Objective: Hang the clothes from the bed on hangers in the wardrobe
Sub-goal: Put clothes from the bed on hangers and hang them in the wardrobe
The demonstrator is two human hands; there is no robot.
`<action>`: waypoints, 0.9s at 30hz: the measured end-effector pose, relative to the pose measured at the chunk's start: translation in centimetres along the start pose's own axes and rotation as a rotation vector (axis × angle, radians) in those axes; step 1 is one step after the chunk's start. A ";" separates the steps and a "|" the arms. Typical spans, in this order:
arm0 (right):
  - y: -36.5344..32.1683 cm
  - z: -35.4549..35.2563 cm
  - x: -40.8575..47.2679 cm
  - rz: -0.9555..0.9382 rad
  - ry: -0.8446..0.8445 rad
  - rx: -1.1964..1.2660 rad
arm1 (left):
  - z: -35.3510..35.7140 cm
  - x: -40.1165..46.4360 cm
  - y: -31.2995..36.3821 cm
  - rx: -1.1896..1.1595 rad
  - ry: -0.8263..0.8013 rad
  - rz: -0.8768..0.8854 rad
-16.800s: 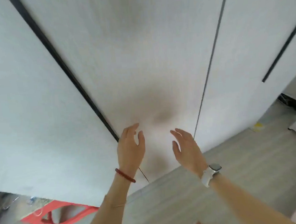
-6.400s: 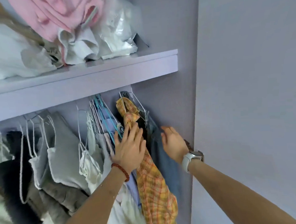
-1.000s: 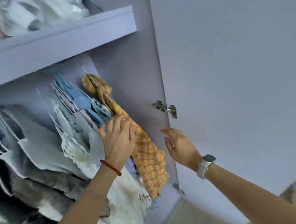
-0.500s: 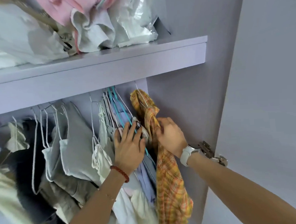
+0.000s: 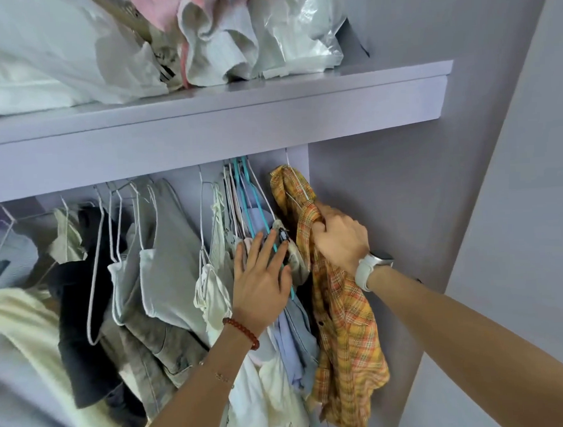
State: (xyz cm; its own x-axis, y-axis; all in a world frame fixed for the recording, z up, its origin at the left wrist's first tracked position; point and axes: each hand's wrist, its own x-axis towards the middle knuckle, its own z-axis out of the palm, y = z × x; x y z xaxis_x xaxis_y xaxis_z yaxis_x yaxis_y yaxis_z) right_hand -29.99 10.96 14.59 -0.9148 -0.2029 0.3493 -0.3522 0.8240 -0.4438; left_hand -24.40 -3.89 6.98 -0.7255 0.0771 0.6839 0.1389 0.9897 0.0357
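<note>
An orange and yellow plaid shirt hangs on a white wire hanger at the right end of the wardrobe rail. My right hand grips a bunched fold of it near the shoulder. My left hand lies flat with straight fingers against the neighbouring clothes, pressing on a pale blue garment and teal hangers. Further left hang a white lace top, a grey top and dark clothes, all on wire hangers. The rail itself is hidden under the shelf.
A lilac shelf runs above the clothes, loaded with white plastic bags and folded pink and white fabric. The wardrobe's side wall is just right of the plaid shirt, and the open door fills the right side.
My right hand has closed on the plaid shirt's upper part and lifted slightly. The left hand stays pressed on the neighbouring clothes. The view has moved closer.
</note>
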 end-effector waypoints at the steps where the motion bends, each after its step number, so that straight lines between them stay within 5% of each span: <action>1: -0.1 0.2 -0.1 0.011 0.016 0.026 | 0.0 0.0 0.0 -0.002 0.012 -0.001; 10: -1.0 1.6 2.0 0.150 0.022 -0.197 | 0.3 0.0 0.2 -0.022 0.031 -0.013; 15: 0.6 1.5 2.2 0.032 0.118 -0.226 | 0.3 -0.1 0.0 -0.019 0.035 -0.012; 27: 6.1 1.1 -7.7 0.190 0.357 0.094 | 0.4 0.6 0.6 0.039 -0.030 -0.055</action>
State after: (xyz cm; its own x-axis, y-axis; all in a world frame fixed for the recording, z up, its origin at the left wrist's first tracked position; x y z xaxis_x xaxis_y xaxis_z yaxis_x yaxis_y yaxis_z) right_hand -25.27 16.95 8.30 -0.8451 0.1580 0.5108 -0.2154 0.7738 -0.5957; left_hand -24.98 -3.19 7.10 -0.7511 0.0256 0.6597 0.0724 0.9964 0.0437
